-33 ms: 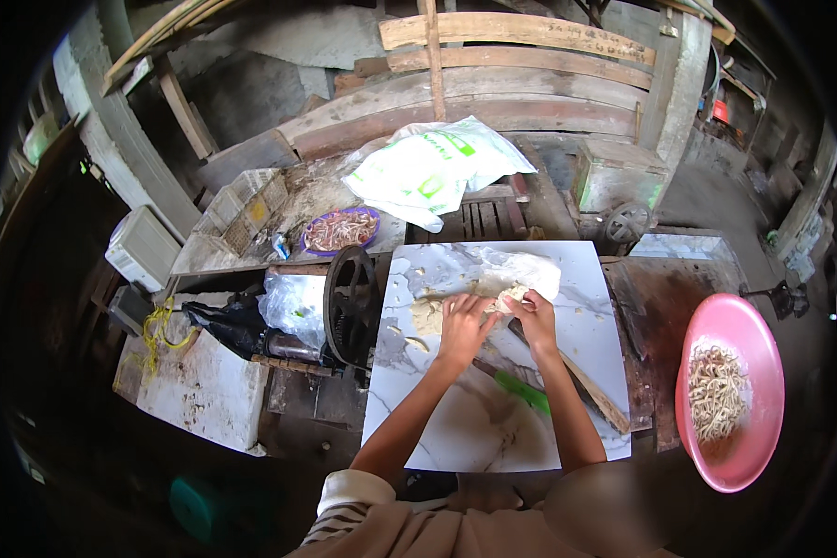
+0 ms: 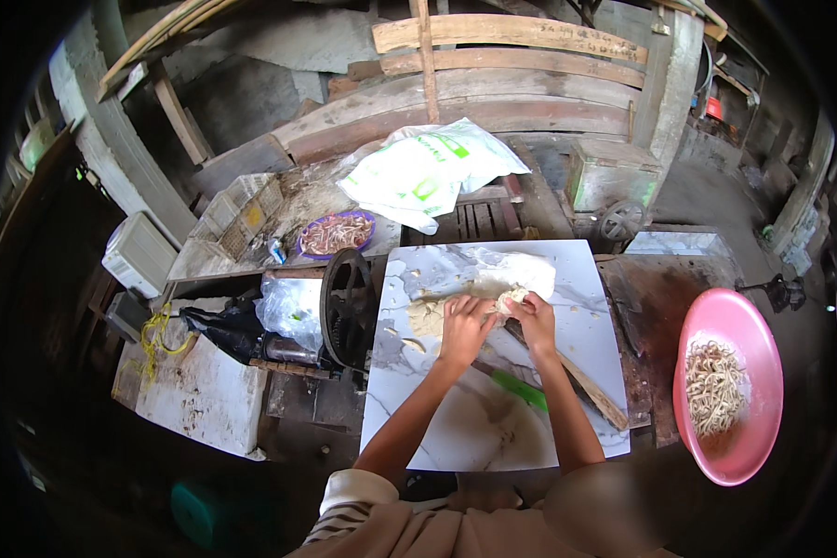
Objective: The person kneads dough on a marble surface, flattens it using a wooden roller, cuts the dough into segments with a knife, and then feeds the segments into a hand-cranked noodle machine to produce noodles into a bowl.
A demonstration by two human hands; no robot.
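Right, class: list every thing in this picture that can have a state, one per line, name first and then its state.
left hand: pressed on the dough, fingers bent
right hand: pinching a small piece of dough
dough: flattened lump on the board
marble board: floury, dough scraps on it
pink basin: holding a pile of pale strips
purple bowl: filled with strips
white sack: lying crumpled
black wheel: upright beside the board
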